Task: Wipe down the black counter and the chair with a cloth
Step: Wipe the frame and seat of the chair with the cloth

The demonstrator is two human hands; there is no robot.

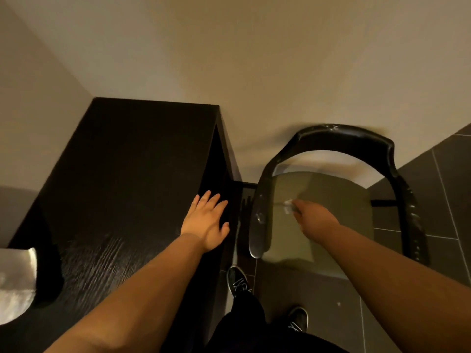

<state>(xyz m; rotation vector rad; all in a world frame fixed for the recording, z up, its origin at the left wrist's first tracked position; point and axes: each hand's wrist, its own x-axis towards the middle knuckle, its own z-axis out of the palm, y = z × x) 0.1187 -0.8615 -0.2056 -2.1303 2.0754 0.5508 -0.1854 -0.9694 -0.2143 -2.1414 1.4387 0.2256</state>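
The left hand [206, 220] lies flat, fingers [207, 197] spread, near the right edge of the black wood-grain desk [122, 174], while the right hand [313, 217] pinches a small white cloth [289, 206] against the olive seat [331, 197] of the black-framed chair [344, 137] to the right.

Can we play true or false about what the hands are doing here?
1. The left hand rests flat on the black counter. True.
2. The cloth is red. False: it looks white.
3. The right hand holds the cloth on the seat of the chair. True.
4. The chair stands left of the counter. False: it stands to the counter's right.
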